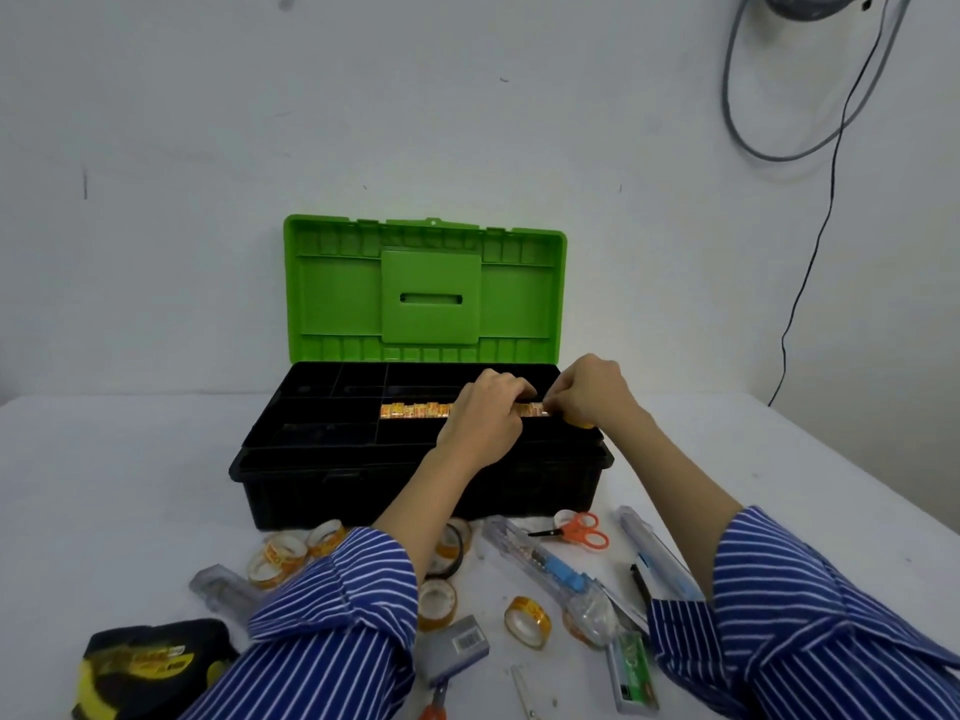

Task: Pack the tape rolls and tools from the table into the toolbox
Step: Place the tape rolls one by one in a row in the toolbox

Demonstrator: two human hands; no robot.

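Both hands, left hand (480, 420) and right hand (587, 392), are working over the toolbox (415, 459) tray, fingers pinching the tape rolls (413, 410) row; rolls look light, slick, best gripped by the rims.

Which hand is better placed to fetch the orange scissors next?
Probably the right hand: the orange scissors lie in front of the toolbox beside the right forearm, while the left hand would have to cross over.
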